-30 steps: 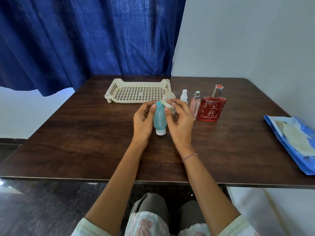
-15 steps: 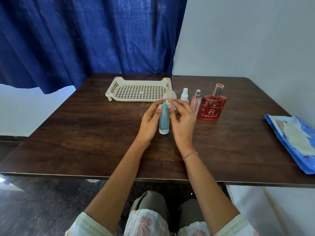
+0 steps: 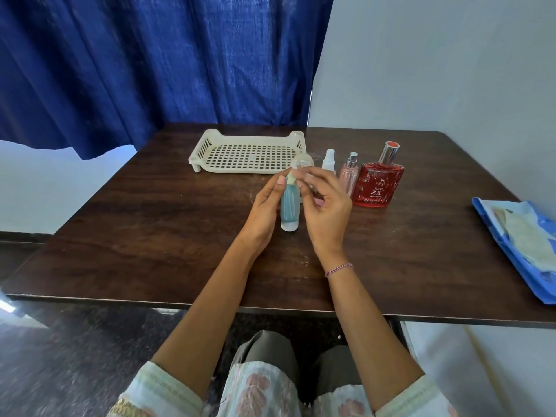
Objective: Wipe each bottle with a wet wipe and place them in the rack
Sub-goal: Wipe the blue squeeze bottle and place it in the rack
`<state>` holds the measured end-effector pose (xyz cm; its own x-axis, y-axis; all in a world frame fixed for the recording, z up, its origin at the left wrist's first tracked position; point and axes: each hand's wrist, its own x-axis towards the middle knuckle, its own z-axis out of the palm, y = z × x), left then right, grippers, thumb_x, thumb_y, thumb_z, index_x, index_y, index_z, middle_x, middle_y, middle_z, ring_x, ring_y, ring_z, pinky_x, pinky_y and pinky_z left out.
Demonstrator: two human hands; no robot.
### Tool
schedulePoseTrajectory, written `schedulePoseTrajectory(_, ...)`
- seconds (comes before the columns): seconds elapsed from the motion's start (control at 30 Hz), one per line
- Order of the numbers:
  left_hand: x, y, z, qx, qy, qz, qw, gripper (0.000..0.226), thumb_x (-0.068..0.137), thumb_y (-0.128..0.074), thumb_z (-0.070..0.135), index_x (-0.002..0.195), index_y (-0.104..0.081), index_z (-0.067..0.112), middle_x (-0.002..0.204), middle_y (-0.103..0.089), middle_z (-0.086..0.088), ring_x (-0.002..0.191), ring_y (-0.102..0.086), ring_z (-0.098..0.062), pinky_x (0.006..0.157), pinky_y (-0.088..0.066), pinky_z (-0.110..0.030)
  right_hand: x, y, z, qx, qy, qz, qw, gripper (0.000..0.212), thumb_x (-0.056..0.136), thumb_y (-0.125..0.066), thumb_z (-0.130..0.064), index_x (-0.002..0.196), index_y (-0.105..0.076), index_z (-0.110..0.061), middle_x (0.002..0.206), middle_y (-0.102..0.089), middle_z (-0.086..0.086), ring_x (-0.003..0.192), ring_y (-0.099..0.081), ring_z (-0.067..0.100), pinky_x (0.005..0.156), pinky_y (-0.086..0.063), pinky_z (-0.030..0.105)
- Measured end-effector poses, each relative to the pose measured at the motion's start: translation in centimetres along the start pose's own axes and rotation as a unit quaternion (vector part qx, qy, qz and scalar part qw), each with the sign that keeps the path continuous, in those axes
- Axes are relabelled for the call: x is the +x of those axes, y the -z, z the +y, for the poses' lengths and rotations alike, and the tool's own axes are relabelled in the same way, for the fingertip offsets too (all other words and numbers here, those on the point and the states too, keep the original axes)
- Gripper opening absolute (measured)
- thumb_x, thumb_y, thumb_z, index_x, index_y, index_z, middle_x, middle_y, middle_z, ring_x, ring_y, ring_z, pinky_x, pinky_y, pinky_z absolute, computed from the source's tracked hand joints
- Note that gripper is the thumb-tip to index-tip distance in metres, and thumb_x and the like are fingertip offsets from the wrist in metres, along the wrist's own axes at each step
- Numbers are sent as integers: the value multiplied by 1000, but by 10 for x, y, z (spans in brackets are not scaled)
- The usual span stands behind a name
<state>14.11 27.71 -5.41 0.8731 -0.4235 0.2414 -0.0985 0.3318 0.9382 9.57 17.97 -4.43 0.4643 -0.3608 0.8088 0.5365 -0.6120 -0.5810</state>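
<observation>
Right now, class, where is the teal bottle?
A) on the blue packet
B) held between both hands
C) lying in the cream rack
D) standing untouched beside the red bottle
B: the left hand has the teal bottle in its grip, and the right hand pinches a wet wipe at its upper end.

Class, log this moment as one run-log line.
step: wiping | left hand: holds teal bottle | right hand: pinches wipe at its top | rack: no bottles
</observation>
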Motion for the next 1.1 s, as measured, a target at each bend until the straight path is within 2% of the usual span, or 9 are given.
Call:
schedulePoseTrajectory(0.07, 1, 1, -1, -11, 10, 2, 1000, 36, 102, -35, 20, 134, -49, 10, 133, -56, -7, 124, -52, -18, 109, -39, -37, -1, -1, -2, -10, 36, -31, 999, 18, 84, -65, 0, 100, -71, -7, 105, -63, -5, 103, -58, 10, 88, -52, 34)
schedulePoseTrajectory(0.13, 0, 1, 0, -13, 14, -8, 1000, 35, 102, -34, 20, 132, -50, 10, 130, -57, -7, 122, -53, -18, 107, -41, -35, 0, -2, 0, -28, 35, -34, 998, 18, 84, -64, 1, 99, -71, -6, 105, -64, -2, 103, -57, 9, 93, -49, 29)
schedulePoseTrajectory(0.37, 0, -1, 3, -22, 21, -28, 999, 35, 98, -38, 30, 125, -54, 15, 124, -61, -6, 118, -56, -19, 104, -43, -34, -1, -1, 6, -29, -27, -3, 999, 18, 86, -63, -3, 103, -70, -7, 106, -64, 1, 103, -59, 10, 82, -55, 39)
schedulePoseTrajectory(0.53, 1, 2, 3, -48, 25, -21, 998, 32, 102, -32, 13, 127, -51, 15, 120, -60, 2, 112, -57, -10, 100, -45, -27, -2, -1, 0, -35, 34, -42, 998, 19, 84, -66, -3, 103, -70, -5, 108, -65, 5, 107, -56, 10, 96, -47, 30)
schedulePoseTrajectory(0.73, 1, 1, 6, -39, 37, -30, 998, 31, 101, -37, 21, 127, -54, 15, 113, -65, 4, 107, -60, -9, 91, -49, -23, -2, -1, 1, -32, -21, -20, 999, 20, 85, -65, -5, 104, -69, -4, 109, -65, 6, 107, -59, 11, 94, -49, 32)
schedulePoseTrajectory(0.8, 1, 2, 7, -32, 38, -26, 998, 30, 100, -39, 19, 125, -54, 19, 114, -65, 6, 106, -60, -8, 91, -48, -25, -2, 0, 2, -39, -21, -27, 999, 19, 84, -66, -6, 103, -70, -5, 107, -65, 6, 105, -59, 12, 92, -50, 32)
schedulePoseTrajectory(0.93, 2, 6, 10, -25, 36, -17, 999, 30, 99, -41, 16, 122, -56, 27, 118, -65, 7, 109, -60, -9, 96, -48, -31, -5, 0, -1, -41, -14, -43, 998, 18, 81, -69, -7, 99, -71, -6, 102, -67, 7, 101, -59, 11, 94, -44, 17)
schedulePoseTrajectory(1.03, 3, 9, 11, -19, 38, 9, 999, 27, 98, -45, 20, 121, -59, 27, 121, -63, 2, 112, -58, -14, 101, -43, -41, -9, 1, -5, -55, 12, -72, 996, 18, 80, -70, -8, 98, -72, -6, 102, -67, 6, 101, -59, 12, 93, -48, 23)
schedulePoseTrajectory(1.1, 4, 10, 11, -13, 37, 22, 999, 26, 98, -47, 22, 120, -60, 28, 118, -64, 3, 109, -58, -14, 99, -43, -41, -10, 1, -6, -68, 21, -79, 994, 18, 80, -70, -9, 97, -72, -7, 102, -66, 6, 102, -58, 12, 92, -49, 27)
